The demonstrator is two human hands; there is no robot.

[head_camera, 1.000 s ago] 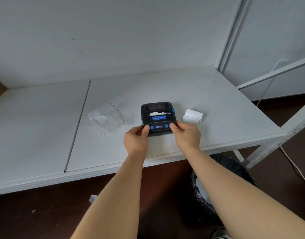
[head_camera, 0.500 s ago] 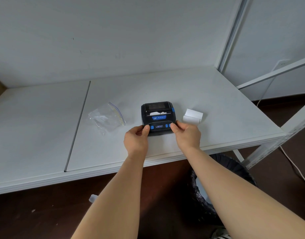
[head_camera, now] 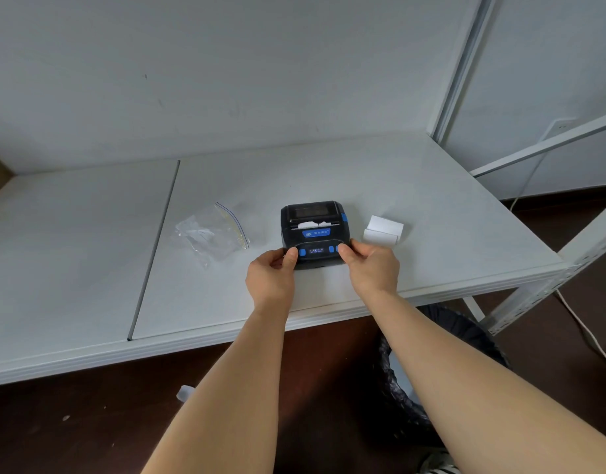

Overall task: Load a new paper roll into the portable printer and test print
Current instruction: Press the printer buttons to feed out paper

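The printer (head_camera: 314, 234) is being held at its near corners by both hands. The left hand (head_camera: 270, 278) is curled round the near-left corner, its thumb (head_camera: 290, 257) lying on the top face just beside the left blue button. The right hand (head_camera: 372, 268) is curled round the near-right corner, its thumb (head_camera: 346, 250) being pressed on or right beside the right blue button; which of the two cannot be told. The fingers of both hands are closed round the printer's body, not spread.

Beyond the thumbs, the lid is lying shut and a short, ragged white tab of paper (head_camera: 313, 224) is showing at the slot.

Just right of the right hand's fingers, a strip of paper (head_camera: 383, 230) is lying on the desk (head_camera: 431, 206). Left of the left hand's fingers, a clear zip bag (head_camera: 211, 230) is lying well apart.

Several risks are being judged likely. The wrong button could be pressed, since the thumbs are covering the controls. The printer could be slid along the smooth desk if the press is being made unevenly. The ragged tab could be caught at the slot, so the test print could be jammed or fed crooked. If the roll is seated the wrong way round, a blank strip would be fed out.
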